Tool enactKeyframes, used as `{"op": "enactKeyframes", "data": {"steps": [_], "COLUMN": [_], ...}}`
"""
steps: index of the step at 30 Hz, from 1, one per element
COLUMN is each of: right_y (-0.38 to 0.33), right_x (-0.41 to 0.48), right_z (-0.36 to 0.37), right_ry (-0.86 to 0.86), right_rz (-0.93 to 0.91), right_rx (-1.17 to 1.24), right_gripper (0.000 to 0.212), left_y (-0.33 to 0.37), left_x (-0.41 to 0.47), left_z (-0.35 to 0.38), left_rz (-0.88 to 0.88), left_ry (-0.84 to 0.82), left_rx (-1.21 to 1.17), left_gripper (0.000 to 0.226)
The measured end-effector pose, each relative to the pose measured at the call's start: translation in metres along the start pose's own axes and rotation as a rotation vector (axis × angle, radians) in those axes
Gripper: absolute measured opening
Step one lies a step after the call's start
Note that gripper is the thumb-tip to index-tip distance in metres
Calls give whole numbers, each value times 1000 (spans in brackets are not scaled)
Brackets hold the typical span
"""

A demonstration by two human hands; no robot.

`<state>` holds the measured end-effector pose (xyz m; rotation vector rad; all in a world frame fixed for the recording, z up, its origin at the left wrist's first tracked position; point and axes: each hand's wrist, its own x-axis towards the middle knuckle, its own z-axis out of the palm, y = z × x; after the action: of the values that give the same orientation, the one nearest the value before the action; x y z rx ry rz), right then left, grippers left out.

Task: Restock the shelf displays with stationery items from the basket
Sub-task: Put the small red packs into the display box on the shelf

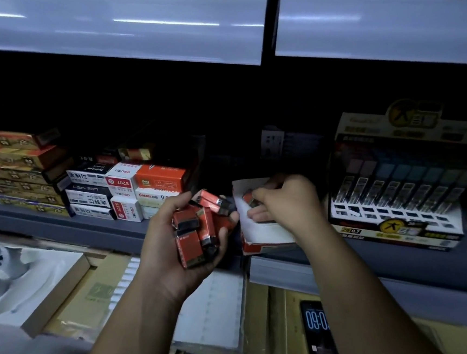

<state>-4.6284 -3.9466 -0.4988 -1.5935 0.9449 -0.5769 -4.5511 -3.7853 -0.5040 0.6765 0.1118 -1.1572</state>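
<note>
The left hand (186, 237), just left of the open display box (263, 236) on the shelf edge (112, 229), curls its fingers around roughly six small red packs (200, 230); the right hand (282, 200) pinches one red pack (249, 198) inside that box

The place is dim, lit mostly from overhead: pale streaks of light glance off the glossy grey underside of the upper shelf (118, 31) at twelve o'clock. A dark upright post (269, 18) splits that shelf from its neighbour (382, 17) at one o'clock. Behind the middle shelf the back wall (220, 99) is lost in blackness. Its grey front edge (61, 225) runs from nine o'clock down towards four.
</note>
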Motion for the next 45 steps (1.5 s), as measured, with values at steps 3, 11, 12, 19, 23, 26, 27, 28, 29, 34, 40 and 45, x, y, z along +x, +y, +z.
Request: {"op": "enactKeyframes", "data": {"steps": [3,11,12,19,23,26,27,28,29,34,40,45], "right_y": [6,17,16,17,21,24,23,21,17,-2,3,4], "right_x": [2,1,-3,-25,-24,-20,-20,-21,-23,-38,-39,-39], "right_z": [3,24,27,31,31,30,30,30,29,24,21,19], "right_ry": [7,37,26,-26,-54,-63,-66,-63,-59,-308,-305,-286], "right_rz": [-28,-181,-193,-240,-238,-232,-256,-289,-332,-502,-577,-574], "right_rx": [-91,-343,-367,-399,-447,-485,-505,-508,-477,-182,-211,-216], "right_gripper": [6,11,11,15,31,31,29,21,13,11,19,19], "left_y": [0,1,1,7,8,7,7,7,6,6,4,3], "left_x": [0,-2,-2,-15,-19,-19,-19,-19,-19,-18,-16,-13], "left_z": [-1,-3,-3,-9,-13,-14,-14,-14,-13,-7,-4,-5], "left_rz": [23,18,21,48,29,14,9,5,4,45,54,68], "left_ry": [-11,-7,-5,47,72,59,51,43,37,106,126,115], "left_rx": [-3,-10,-9,0,-7,-3,-3,0,7,33,32,44], "left_gripper": [39,37,36,33,31,33,36,38,39,36,35,27]}}
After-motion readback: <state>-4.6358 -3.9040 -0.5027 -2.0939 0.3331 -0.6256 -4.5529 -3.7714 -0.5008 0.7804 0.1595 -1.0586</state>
